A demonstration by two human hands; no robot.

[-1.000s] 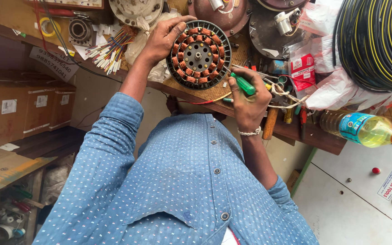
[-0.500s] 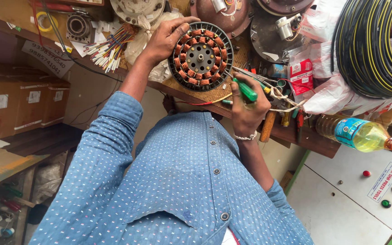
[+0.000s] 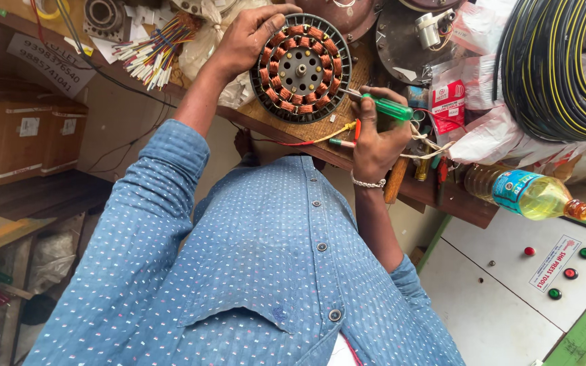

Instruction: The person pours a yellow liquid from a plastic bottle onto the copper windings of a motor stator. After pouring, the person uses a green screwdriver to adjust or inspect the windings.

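Note:
A round motor stator (image 3: 301, 68) with several copper coils around a black hub lies on a wooden workbench (image 3: 320, 129). My left hand (image 3: 247, 35) grips its left rim, fingers curled over the edge. My right hand (image 3: 376, 135) holds a green-handled screwdriver (image 3: 388, 107), whose metal tip touches the stator's right rim. Red and yellow wires (image 3: 334, 139) trail from under the stator towards my right hand. My blue dotted shirt (image 3: 252, 271) fills the lower view.
A bundle of coloured wires (image 3: 161, 46) lies left of the stator. A coil of black and yellow cable (image 3: 564, 61) hangs at the right. A bottle of yellow liquid (image 3: 527, 193) lies on the bench edge above a white panel with buttons (image 3: 557, 271). Cardboard boxes (image 3: 22, 135) stand left.
The view has shifted slightly. My right hand has kept the screwdriver at the stator's right rim, and my left hand stays on the left rim.

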